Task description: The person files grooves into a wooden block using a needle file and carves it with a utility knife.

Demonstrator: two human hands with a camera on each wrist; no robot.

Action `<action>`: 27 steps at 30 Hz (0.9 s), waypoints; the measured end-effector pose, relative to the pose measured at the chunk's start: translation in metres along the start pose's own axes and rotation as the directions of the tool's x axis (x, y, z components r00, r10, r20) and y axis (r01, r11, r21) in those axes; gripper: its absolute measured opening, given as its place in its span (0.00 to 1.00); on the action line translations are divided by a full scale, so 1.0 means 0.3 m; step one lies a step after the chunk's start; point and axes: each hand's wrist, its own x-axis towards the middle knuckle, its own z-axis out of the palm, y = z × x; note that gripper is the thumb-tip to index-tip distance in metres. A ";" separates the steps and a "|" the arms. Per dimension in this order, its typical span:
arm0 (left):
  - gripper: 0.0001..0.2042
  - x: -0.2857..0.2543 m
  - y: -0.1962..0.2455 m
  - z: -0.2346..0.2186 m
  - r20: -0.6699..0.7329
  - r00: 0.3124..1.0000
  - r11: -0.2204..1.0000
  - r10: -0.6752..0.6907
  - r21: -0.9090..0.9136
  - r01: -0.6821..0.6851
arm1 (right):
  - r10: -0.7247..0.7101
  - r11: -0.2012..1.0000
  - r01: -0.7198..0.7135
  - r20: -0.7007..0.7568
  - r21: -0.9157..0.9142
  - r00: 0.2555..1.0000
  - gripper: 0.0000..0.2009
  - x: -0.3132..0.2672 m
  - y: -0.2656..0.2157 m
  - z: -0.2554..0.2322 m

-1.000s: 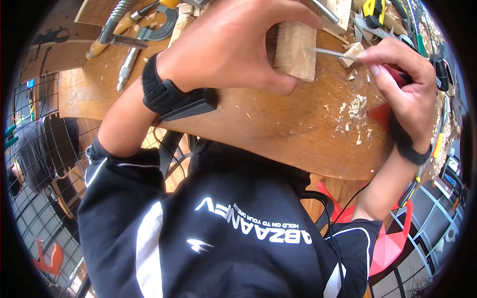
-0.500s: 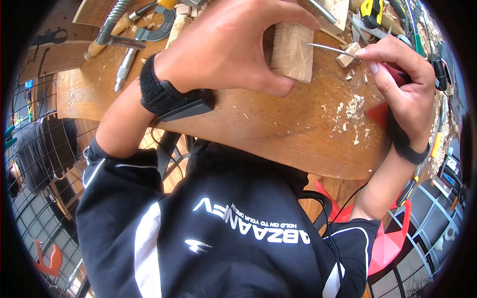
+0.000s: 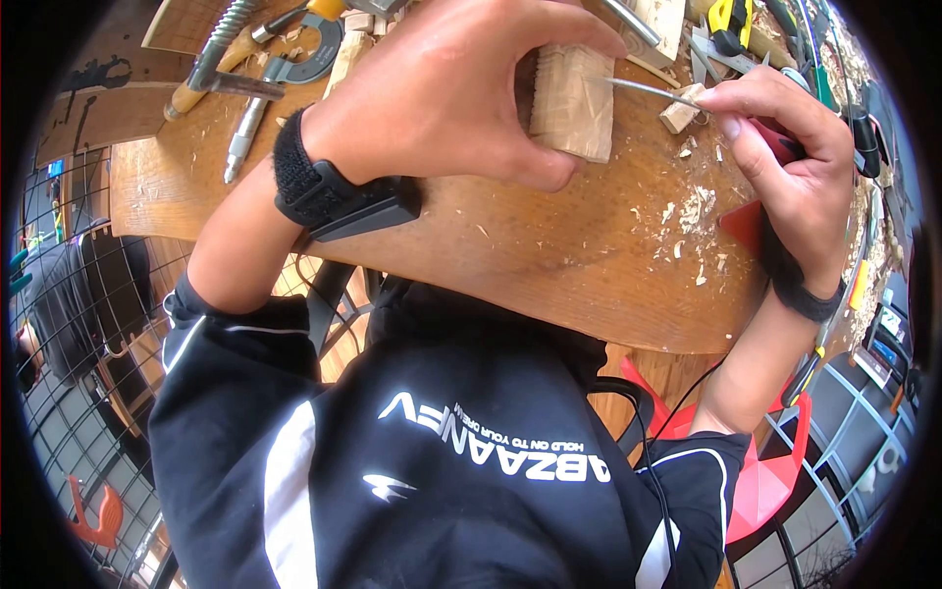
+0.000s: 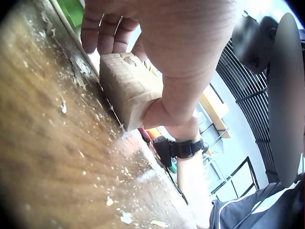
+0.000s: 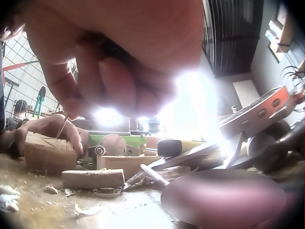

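In the head view my left hand (image 3: 442, 93) grips a squared wooden block (image 3: 579, 103), thumb along its near edge and fingers round the far side. The left wrist view shows the block (image 4: 128, 86) on the wooden table, held from above by the left hand (image 4: 176, 43). My right hand (image 3: 800, 167) pinches a thin metal tool (image 3: 653, 90) whose tip meets the block's upper face. Seen from the right wrist, the remaining fingers of the right hand (image 5: 114, 62) are curled, and the thin tool (image 5: 62, 128) reaches the block (image 5: 50, 157).
Wood shavings (image 3: 697, 211) lie on the table (image 3: 510, 255) beside a small wood piece (image 3: 682, 110). At the back left are a micrometer (image 3: 314, 59) and a hammer-like tool (image 3: 221, 79). Yellow-handled cutters (image 3: 731, 25) and other tools crowd the back right. A red triangular object (image 3: 741, 228) is near the right wrist.
The tool's tip has shifted a little left across the block's face, with the right hand moving slightly left too. The left hand keeps its grip on the block.
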 end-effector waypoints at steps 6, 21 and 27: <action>0.34 -0.001 0.002 -0.002 0.002 1.000 1.000 -0.007 -0.002 0.007 | -0.001 1.000 0.001 0.020 -0.014 1.000 0.07 0.002 0.002 -0.009; 0.34 0.002 0.004 -0.002 -0.002 1.000 1.000 0.003 -0.003 -0.003 | 0.030 0.999 -0.030 -0.014 0.014 0.999 0.07 -0.001 0.008 -0.002; 0.35 0.004 0.010 0.000 0.001 1.000 1.000 -0.019 -0.025 0.019 | 0.047 0.998 -0.046 -0.024 0.041 0.999 0.08 0.003 0.003 0.029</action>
